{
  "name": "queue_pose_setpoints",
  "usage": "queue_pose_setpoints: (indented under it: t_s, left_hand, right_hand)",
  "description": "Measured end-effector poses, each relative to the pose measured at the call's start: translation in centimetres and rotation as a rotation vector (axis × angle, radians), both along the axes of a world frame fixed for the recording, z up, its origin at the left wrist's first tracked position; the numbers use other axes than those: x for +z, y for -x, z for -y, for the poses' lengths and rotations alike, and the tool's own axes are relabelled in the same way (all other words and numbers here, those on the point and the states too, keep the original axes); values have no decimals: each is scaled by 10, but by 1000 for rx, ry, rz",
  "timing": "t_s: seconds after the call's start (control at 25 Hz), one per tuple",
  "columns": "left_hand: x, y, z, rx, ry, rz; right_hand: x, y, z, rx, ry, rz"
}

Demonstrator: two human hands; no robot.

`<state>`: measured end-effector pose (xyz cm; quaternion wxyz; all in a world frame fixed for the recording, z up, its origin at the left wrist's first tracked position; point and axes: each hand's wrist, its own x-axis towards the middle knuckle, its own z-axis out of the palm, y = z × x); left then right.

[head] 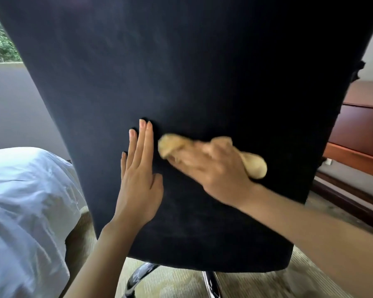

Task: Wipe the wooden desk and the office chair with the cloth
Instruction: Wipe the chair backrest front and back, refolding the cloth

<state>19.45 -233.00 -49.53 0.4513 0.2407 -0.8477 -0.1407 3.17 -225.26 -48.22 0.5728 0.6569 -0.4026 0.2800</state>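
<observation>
Two hands lay on the back of the dark office chair (pixel 181 61), whose fabric filled most of the view. The left hand (pixel 138 181) was spread flat against the fabric, its fingers (pixel 148 143) straight, close together and pointing up, with nothing in its grasp. Just beside it, on its thumb side, the right hand (pixel 215 168) bore down on the yellow cloth (pixel 172 145), fingers bent over the bunched fabric and holding it against the chair back. The cloth stuck out past the right hand's fingertips towards the left hand, and a rounded lump of it bulged from the far side of that hand. The right hand and cloth were blurred, so the exact lie of each finger could not be made out. Below both wrists the chair's chrome base (pixel 138 274) showed above a pale green carpet (pixel 181 280). Well beyond the left hand's little-finger side lay the white bedding of a bed (pixel 24 201). Past the right hand, beyond the chair's edge, stood the reddish-brown wooden tabletop (pixel 370 91), apart from both hands.
</observation>
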Motion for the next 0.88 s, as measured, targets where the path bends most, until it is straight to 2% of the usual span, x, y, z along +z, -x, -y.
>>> queue_pose_setpoints:
  t_s: [0.16, 0.32, 0.52, 0.76, 0.88]
  left_hand:
    - [1, -5, 2, -4, 41, 26]
    - [3, -4, -1, 35, 47, 55]
    - [3, -3, -2, 22, 25, 47]
    - [3, -4, -2, -65, 1, -25]
    - [-3, -10, 1, -24, 66, -97]
  right_hand:
    - [-89, 26, -28, -101, -330, -226]
    - [-109, 62, -60, -148, -487, -473]
    - [-50, 79, -70, -129, -337, -587]
    - [50, 50, -44, -206, -32, -503]
    - [85, 27, -20, -257, 157, -357]
